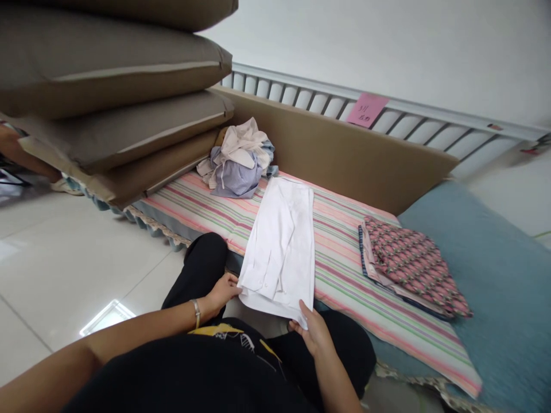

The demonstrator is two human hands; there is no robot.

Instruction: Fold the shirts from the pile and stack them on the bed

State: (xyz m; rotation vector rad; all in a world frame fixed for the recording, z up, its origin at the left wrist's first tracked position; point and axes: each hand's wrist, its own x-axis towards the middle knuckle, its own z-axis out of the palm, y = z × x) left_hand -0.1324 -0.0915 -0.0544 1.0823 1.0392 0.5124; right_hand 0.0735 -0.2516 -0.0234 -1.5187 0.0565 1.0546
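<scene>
A white long-sleeved shirt (279, 241), folded lengthwise with a sleeve laid along it, stretches across the striped cloth (336, 241) towards me. Its near end hangs past the edge, over my lap. My left hand (224, 291) pinches the left corner of this end. At the right corner, my right hand (313, 328) grips the fabric, thumb on top and fingers partly underneath. Beyond the shirt's far end sits a crumpled heap of clothes (241, 166) in white, beige and pale blue. To the right lies a stack of folded clothes (413, 264), topped by a pink patterned piece.
Large brown cushions (129, 74) are piled high on the left. A brown board (336, 149) and a slatted rail (301, 97) with a pink note (367, 110) run along the back. Blue fabric (508, 298) covers the right end. Part of another person's leg (30, 152) shows far left.
</scene>
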